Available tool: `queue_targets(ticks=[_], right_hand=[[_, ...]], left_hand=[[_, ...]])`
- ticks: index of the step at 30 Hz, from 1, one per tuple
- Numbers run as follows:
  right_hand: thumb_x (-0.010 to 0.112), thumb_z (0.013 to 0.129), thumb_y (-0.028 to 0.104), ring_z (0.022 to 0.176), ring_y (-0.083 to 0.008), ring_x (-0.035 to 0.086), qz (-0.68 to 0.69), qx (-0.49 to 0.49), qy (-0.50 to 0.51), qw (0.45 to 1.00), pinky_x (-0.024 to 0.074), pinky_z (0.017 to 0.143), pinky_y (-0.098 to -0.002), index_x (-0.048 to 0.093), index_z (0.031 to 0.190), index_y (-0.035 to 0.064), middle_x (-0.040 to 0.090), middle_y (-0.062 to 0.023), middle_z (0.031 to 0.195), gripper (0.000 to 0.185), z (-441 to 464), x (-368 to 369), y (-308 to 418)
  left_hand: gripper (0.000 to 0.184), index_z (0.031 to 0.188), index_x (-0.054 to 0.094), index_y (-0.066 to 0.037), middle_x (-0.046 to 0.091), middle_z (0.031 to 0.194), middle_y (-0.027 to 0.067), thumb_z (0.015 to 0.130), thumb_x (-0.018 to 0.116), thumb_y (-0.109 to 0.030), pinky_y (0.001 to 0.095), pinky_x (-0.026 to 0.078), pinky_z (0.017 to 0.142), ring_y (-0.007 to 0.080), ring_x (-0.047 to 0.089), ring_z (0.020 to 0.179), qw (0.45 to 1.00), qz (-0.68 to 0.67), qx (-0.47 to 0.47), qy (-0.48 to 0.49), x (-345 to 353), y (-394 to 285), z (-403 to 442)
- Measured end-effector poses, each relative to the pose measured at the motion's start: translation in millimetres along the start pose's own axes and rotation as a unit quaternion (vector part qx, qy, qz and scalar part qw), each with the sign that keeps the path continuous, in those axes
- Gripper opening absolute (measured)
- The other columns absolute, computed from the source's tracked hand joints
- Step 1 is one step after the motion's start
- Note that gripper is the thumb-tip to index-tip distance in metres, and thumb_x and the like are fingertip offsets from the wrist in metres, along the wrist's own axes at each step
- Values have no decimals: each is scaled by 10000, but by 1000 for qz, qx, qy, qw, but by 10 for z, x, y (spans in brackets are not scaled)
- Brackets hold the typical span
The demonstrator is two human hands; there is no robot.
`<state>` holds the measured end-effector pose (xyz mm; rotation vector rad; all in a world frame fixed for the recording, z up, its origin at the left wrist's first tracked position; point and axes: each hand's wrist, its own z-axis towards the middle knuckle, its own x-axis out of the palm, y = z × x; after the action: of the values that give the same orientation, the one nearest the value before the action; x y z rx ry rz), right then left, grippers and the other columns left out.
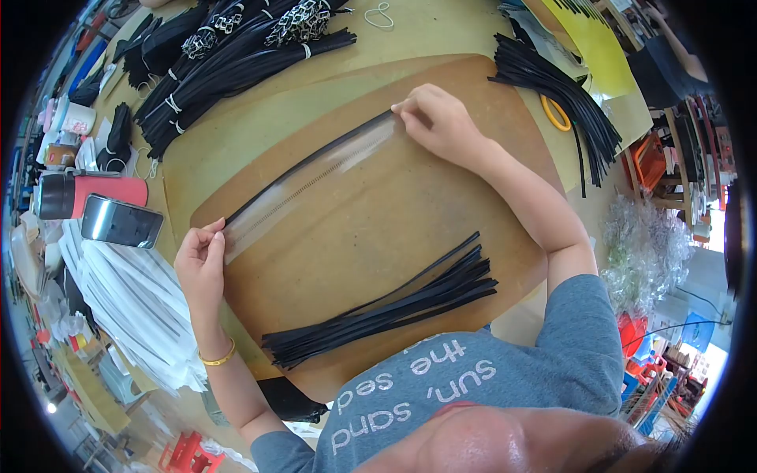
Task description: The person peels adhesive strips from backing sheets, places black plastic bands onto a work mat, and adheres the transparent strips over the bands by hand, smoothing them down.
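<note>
A long thin black strip (307,163) is stretched diagonally across the brown board (355,252), between my two hands. My left hand (201,256), with a gold bracelet at its wrist, pinches the strip's lower left end. At the upper right end, my right hand (441,122) pinches it between thumb and fingertips. Along the strip's near side lies a translucent band (315,185) with a row of small dark marks; whether it is fixed to the board I cannot tell. Closer to my body, a loose bundle of black strips (386,303) rests on the board.
Tied black bundles (244,83), some with metal buckles, lie at the far left. Another black bundle (556,94) and a yellow ring (555,113) are at the far right. A phone (122,221), a red flask (110,193) and white strips (134,299) are on the left.
</note>
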<state>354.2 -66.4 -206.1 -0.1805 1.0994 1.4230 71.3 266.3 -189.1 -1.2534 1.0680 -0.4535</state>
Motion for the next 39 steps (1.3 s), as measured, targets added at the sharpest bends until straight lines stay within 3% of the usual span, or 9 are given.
queue_targets(ticks=[2,5,9,12,15,18,24,39], right_hand=[[691,874,55,772,-213,659,11,99,35,994,537,704,-324,648,914,-3,703,-105,909,82,93,-46,22],[696,868,116,774,-263,683,51,196,74,977,544,715,-360,696,930,9,695,-148,831,124,273,-92,48],[687,877,119,765,-253,686,69,203,100,972,544,719,-355,703,939,-7,707,-146,822,142,371,-95,-9],[691,859,101,780,-280,670,50,179,85,979,536,726,-366,688,905,-4,691,-143,810,115,354,-50,-20],[696,834,79,791,-310,634,-9,91,64,994,520,734,-390,645,846,6,655,-139,784,90,294,23,-100],[698,839,35,769,-263,626,-68,6,45,997,520,703,-363,647,871,12,637,-111,780,64,259,47,-119],[679,827,47,811,-315,595,-77,-30,11,997,504,751,-404,593,832,22,610,-125,796,90,216,101,-126],[685,750,32,806,-267,564,-205,-106,24,973,507,715,-340,564,806,55,542,-88,783,135,188,150,-82]], left_hand=[[136,862,600,11,728,1064,124,967,618,-73,212,476,699,54,577,783,999,31,-1,-12,20,-42,27],[167,866,620,15,732,951,82,967,636,-117,215,462,663,54,568,734,997,68,-17,-35,53,-52,95],[206,862,646,20,677,776,19,958,664,-160,217,429,610,53,541,665,991,114,-37,-57,80,-85,163],[213,857,656,21,623,718,-3,954,673,-168,216,409,588,50,526,648,989,130,-39,-61,105,-120,170],[208,860,663,21,617,708,-8,951,680,-166,217,406,583,47,516,638,989,132,-32,-62,127,-139,154],[211,853,667,22,612,703,-9,947,690,-165,218,399,576,44,508,635,989,128,-39,-63,147,-185,132],[220,832,670,26,598,678,-15,944,695,-161,216,390,570,41,497,627,987,143,-40,-66,153,-184,131],[241,819,660,28,588,661,-12,934,705,-179,222,384,564,47,497,617,983,162,-42,-74,167,-185,159]])
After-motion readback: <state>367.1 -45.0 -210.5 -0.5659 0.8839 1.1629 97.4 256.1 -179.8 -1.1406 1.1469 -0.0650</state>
